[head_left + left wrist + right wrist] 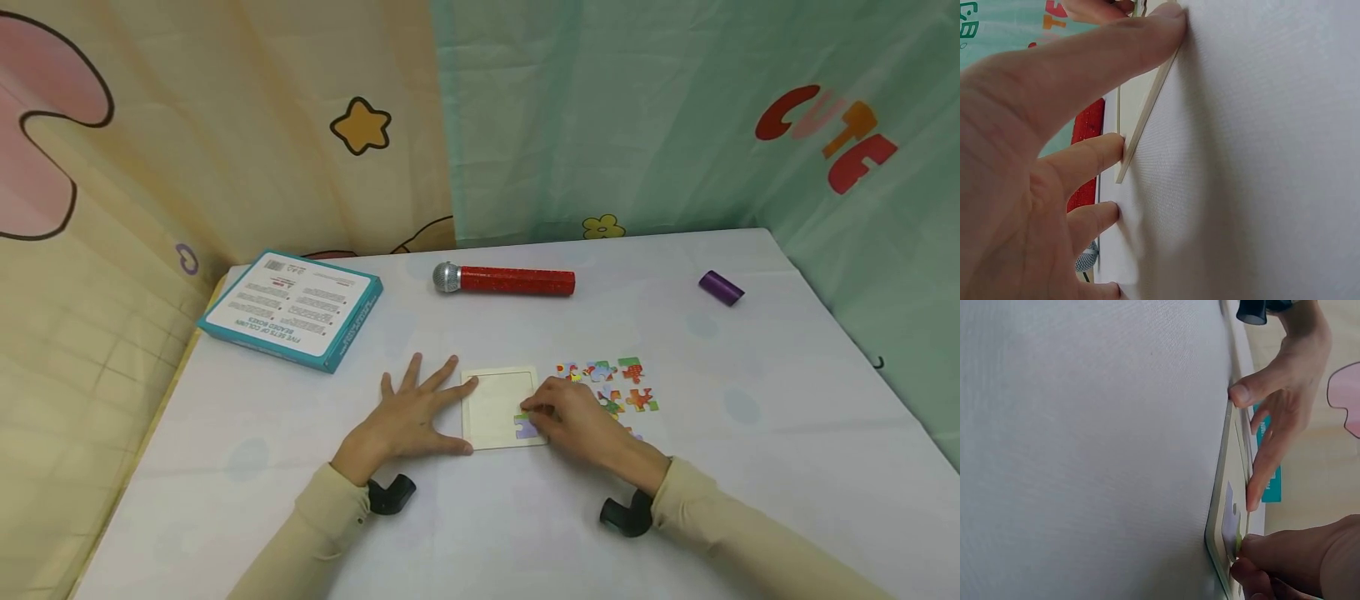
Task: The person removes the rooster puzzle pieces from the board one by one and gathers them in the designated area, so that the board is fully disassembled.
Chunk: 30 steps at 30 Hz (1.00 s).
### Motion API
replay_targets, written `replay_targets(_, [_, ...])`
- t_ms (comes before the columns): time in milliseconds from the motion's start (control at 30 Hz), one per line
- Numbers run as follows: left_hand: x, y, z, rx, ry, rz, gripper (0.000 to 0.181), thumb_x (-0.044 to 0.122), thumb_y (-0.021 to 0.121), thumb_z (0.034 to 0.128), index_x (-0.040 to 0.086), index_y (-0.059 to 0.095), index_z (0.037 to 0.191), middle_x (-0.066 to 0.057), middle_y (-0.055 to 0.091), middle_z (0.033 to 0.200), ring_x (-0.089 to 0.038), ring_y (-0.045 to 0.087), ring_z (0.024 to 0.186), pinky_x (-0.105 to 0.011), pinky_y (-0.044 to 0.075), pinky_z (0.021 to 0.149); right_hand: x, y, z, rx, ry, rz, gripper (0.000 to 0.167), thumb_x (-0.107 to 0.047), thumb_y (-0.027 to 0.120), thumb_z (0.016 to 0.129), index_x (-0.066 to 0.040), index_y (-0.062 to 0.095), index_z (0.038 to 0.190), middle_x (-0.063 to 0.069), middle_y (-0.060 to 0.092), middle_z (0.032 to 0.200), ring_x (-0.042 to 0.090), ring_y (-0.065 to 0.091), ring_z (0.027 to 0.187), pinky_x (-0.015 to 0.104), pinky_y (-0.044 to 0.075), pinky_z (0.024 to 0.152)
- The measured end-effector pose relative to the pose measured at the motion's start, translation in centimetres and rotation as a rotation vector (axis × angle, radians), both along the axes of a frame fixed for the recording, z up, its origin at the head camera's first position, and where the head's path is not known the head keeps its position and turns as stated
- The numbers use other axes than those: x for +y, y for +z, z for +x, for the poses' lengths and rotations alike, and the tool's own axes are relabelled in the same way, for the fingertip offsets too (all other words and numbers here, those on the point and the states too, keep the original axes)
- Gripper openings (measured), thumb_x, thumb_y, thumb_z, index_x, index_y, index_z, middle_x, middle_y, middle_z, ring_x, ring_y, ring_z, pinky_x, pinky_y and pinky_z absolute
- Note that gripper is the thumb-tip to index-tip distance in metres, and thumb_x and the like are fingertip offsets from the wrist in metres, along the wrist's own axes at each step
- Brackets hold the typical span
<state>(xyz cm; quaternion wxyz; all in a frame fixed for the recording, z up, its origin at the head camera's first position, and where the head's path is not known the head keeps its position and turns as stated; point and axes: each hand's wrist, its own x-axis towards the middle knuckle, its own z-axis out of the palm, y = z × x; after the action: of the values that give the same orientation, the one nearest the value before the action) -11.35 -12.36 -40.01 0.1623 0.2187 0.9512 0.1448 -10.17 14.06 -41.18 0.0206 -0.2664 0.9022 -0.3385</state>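
A pale wooden puzzle tray (491,443) lies flat in the middle of the table. A lavender and green puzzle piece (524,427) sits in its lower right corner. My left hand (405,423) is spread wide, with its thumb and index finger touching the tray's left edge. Over the tray's right side, my right hand (581,421) pinches a small puzzle piece between thumb and fingertips, mostly hidden by the fingers. In the right wrist view, those fingertips are right beside the lavender piece (1230,519). Loose colourful puzzle pieces (640,400) lie to the right, some hidden behind the right hand.
A teal and white box (292,304) lies at the back left. A red microphone (517,281) with a silver head lies behind the tray. At the back right is a purple cylinder (722,288). Patterned curtains (600,108) border the table's back and sides.
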Motion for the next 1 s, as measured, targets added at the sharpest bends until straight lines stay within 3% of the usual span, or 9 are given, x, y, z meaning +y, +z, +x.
replay_targets(267, [0.1, 0.1, 0.0, -0.007, 0.0, -0.009, 0.087, 0.061, 0.076, 0.0749, 0.033, 0.042, 0.15, -0.002, 0.016, 0.164, -0.05, 0.0, 0.146, -0.08, 0.004, 0.102, 0.3, 0.2, 0.0, -0.065, -0.077, -0.047, 0.015, -0.003, 0.078, 0.082, -0.01, 0.078, 0.095, -0.008, 0.069, 0.08, 0.003, 0.054, 0.067, 0.022, 0.048, 0.06])
replay_targets(633, [-0.1, -0.1, 0.0, 0.003, 0.0, -0.008, 0.087, 0.062, 0.075, 0.0747, 0.033, 0.042, 0.15, -0.003, 0.017, 0.164, -0.05, 0.0, 0.146, -0.081, 0.004, 0.101, 1.1, 1.4, -0.3, -0.304, -0.153, -0.154, 0.01, -0.014, 0.078, 0.084, -0.022, 0.079, 0.091, -0.011, 0.073, 0.087, 0.008, 0.066, 0.082, 0.026, 0.053, 0.073])
replay_targets(1000, [-0.1, -0.1, 0.0, 0.0, -0.007, 0.015, 0.088, 0.061, 0.076, 0.0746, 0.033, 0.041, 0.15, -0.002, 0.015, 0.164, -0.049, -0.002, 0.146, -0.08, 0.003, 0.101, 7.4, 1.8, -0.1, -0.386, -0.2, -0.105, 0.012, -0.022, 0.078, 0.085, -0.018, 0.08, 0.096, -0.005, 0.075, 0.095, 0.014, 0.065, 0.084, 0.023, 0.051, 0.067])
